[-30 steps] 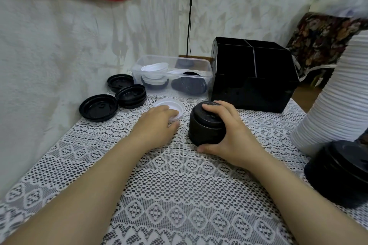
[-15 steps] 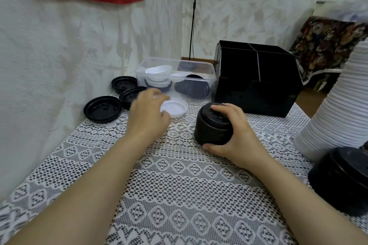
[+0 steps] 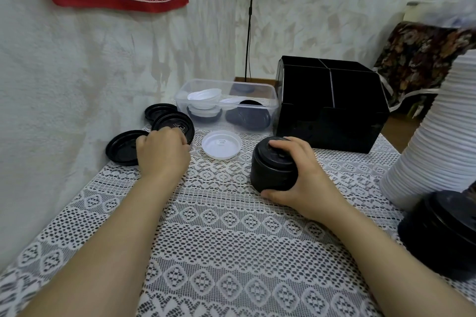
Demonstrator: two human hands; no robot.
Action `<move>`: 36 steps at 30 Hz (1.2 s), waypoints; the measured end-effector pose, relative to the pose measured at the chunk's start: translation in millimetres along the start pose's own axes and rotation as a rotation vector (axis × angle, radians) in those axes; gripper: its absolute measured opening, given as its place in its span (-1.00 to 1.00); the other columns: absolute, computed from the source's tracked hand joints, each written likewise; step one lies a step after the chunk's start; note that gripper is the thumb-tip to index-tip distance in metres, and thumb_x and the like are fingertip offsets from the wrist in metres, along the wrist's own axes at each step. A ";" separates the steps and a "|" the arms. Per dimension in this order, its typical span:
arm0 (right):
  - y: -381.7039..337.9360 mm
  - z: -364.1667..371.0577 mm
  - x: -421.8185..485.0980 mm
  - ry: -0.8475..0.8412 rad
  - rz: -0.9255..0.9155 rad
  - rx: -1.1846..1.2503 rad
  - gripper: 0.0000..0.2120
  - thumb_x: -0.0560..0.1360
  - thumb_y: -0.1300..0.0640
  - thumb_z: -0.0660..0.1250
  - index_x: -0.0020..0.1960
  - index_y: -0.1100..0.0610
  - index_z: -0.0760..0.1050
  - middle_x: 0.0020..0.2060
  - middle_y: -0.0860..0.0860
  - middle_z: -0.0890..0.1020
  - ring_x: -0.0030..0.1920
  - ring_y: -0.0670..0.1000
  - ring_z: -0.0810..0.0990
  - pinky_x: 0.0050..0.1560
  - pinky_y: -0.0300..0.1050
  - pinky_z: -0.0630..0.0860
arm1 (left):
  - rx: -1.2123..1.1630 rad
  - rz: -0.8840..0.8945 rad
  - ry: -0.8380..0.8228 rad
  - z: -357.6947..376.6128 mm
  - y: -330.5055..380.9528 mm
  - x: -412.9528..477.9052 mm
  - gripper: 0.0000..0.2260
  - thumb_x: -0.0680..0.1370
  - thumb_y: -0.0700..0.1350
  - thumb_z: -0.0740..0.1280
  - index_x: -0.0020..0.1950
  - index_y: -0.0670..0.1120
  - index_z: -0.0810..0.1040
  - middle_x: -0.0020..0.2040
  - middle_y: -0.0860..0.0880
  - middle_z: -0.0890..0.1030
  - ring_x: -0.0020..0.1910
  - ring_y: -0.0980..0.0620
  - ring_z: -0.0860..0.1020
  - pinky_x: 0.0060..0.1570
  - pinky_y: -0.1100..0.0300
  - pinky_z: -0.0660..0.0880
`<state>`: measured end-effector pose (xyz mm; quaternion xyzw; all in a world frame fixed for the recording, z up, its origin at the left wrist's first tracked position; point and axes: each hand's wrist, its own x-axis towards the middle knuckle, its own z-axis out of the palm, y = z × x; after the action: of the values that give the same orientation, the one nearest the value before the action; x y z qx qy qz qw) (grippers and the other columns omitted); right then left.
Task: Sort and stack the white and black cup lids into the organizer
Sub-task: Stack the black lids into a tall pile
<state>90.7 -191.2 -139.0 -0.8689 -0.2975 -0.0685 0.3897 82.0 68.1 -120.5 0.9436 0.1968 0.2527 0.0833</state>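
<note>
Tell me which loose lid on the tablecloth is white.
The white lid between the left hand and the right hand, before the clear tub; the other loose lids, further left, are black.

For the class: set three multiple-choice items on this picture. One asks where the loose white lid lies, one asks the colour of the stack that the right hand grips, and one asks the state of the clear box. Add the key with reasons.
1. Where does the loose white lid lie?
A. On the floor
B. On the lace tablecloth, between the left hand and the right hand
C. Hung on the wall

2. What colour is the stack of lids that the right hand grips?
A. White
B. Black
C. Red

3. In what state is the clear box?
A. Open-topped, with white and black lids inside
B. Shut with a cover
C. Tipped upside down

Key:
1 B: it lies flat on the cloth with a hand on each side.
2 B: the whole stack is black.
3 A: its top is open and lids of both colours show through its walls.
</note>
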 end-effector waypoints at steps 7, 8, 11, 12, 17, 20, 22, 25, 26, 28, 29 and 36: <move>-0.3 -0.8 0.1 -0.013 0.002 0.004 -0.19 0.24 0.02 0.62 0.26 -0.35 0.19 0.21 -0.39 0.16 0.17 -0.33 0.30 0.09 -0.55 0.20 | -0.305 -0.080 0.050 -11.1 7.0 -3.9 -0.84 0.53 -0.06 0.37 -0.26 0.01 0.54 -0.33 0.09 0.54 -0.19 -0.02 0.52 0.17 0.00 0.32; -0.7 -0.9 -0.1 -0.013 0.002 0.004 -0.19 0.24 0.01 0.62 0.26 -0.35 0.19 0.21 -0.39 0.16 0.17 -0.32 0.30 0.10 -0.54 0.20 | -0.384 -0.105 0.041 -12.6 7.6 -3.8 -0.84 0.52 -0.08 0.36 -0.28 0.00 0.54 -0.35 0.09 0.55 -0.22 -0.02 0.52 0.16 -0.01 0.38; -1.4 -1.3 0.0 -0.014 0.001 -0.002 -0.19 0.24 0.00 0.62 0.27 -0.35 0.19 0.18 -0.44 0.16 0.17 -0.31 0.31 0.11 -0.51 0.21 | -0.654 -0.194 0.041 -16.3 11.0 -4.1 -0.87 0.51 -0.14 0.34 -0.25 -0.06 0.57 -0.31 0.07 0.57 -0.23 0.00 0.53 -0.05 0.04 0.47; -1.6 -1.5 -0.1 -0.016 0.000 -0.006 -0.19 0.24 0.00 0.62 0.27 -0.35 0.18 0.17 -0.49 0.14 0.17 -0.32 0.30 0.12 -0.51 0.21 | -0.736 -0.216 0.059 -17.5 12.9 -4.2 -0.88 0.52 -0.15 0.33 -0.23 -0.09 0.56 -0.29 0.06 0.56 -0.24 0.03 0.51 -0.12 0.08 0.46; -3.8 -2.8 0.1 -0.020 0.014 -0.020 -0.18 0.24 0.00 0.62 0.32 -0.29 0.22 0.18 -0.41 0.14 0.15 -0.31 0.30 0.11 -0.52 0.21 | -1.176 -0.302 0.160 -23.4 17.8 -1.5 -0.83 0.57 -0.20 0.30 -0.20 -0.02 0.47 -0.24 0.05 0.54 -0.24 0.15 0.49 -0.12 0.26 0.46; -5.0 -3.5 -0.2 -0.020 0.028 -0.043 -0.17 0.24 -0.02 0.61 0.36 -0.25 0.24 0.17 -0.43 0.13 0.18 -0.23 0.35 0.19 -0.35 0.27 | -1.570 -0.378 -0.003 -28.1 21.5 -2.7 -0.87 0.58 -0.30 0.27 -0.06 -0.07 0.48 -0.16 -0.04 0.59 -0.15 0.05 0.59 -0.06 0.14 0.60; -6.2 -4.7 -0.7 -0.026 0.030 -0.044 -0.17 0.24 -0.04 0.61 0.37 -0.26 0.24 0.15 -0.46 0.15 0.18 -0.23 0.35 0.21 -0.32 0.27 | -1.786 -0.382 -0.189 -34.0 26.3 -6.6 -0.80 0.57 -0.37 0.23 0.05 -0.09 0.45 -0.11 -0.08 0.62 -0.14 0.02 0.64 -0.09 0.11 0.63; -7.8 -6.2 -1.1 -0.048 0.045 -0.041 -0.18 0.22 -0.17 0.57 0.37 -0.28 0.24 0.25 -0.46 0.14 0.25 -0.22 0.31 0.27 -0.27 0.26 | -1.932 -0.298 -0.405 -40.6 31.3 -14.0 -0.61 0.50 -0.45 0.21 0.21 -0.08 0.43 -0.05 -0.11 0.67 -0.06 -0.03 0.67 -0.10 0.13 0.62; -8.0 -6.4 -1.1 -0.041 0.052 -0.050 -0.19 0.21 -0.27 0.53 0.37 -0.28 0.25 0.33 -0.38 0.13 0.32 -0.18 0.29 0.31 -0.21 0.26 | -1.944 -0.261 -0.452 -41.5 32.7 -16.8 -0.54 0.45 -0.46 0.22 0.26 -0.05 0.42 -0.02 -0.11 0.67 -0.03 -0.04 0.67 -0.09 0.14 0.62; -9.1 -6.1 -0.4 0.074 0.002 -0.082 -0.18 0.23 -0.42 0.40 0.42 -0.23 0.26 0.45 -0.25 0.09 0.46 -0.10 0.18 0.43 -0.13 0.20 | -1.940 -0.188 -0.531 -40.3 35.7 -21.5 -0.42 0.36 -0.46 0.26 0.29 0.00 0.39 0.02 -0.12 0.67 0.01 -0.05 0.66 -0.08 0.13 0.61; -11.2 -6.4 -0.2 0.172 -0.048 -0.095 -0.19 0.28 -0.41 0.34 0.45 -0.17 0.26 0.47 -0.20 0.10 0.48 -0.12 0.13 0.46 -0.19 0.14 | -1.938 -0.159 -0.567 -39.4 38.7 -23.9 -0.39 0.33 -0.48 0.30 0.28 0.01 0.40 0.06 -0.15 0.66 0.03 -0.07 0.65 -0.09 0.12 0.61; -30.7 6.8 0.2 0.444 -0.253 -0.129 -0.31 0.45 -0.17 0.30 0.43 0.23 0.34 0.30 0.05 0.39 0.31 -0.07 0.33 0.35 -0.36 0.22 | -1.974 0.026 -0.704 -36.7 64.1 -43.8 -0.51 0.34 -0.45 0.32 0.19 -0.08 0.48 0.13 -0.10 0.59 0.04 -0.07 0.63 -0.13 0.11 0.61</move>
<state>72.6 -170.3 -124.0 -0.8115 -0.3061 -0.3244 0.3776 49.6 -6.1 -91.9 0.4788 -0.1422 0.0129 0.8662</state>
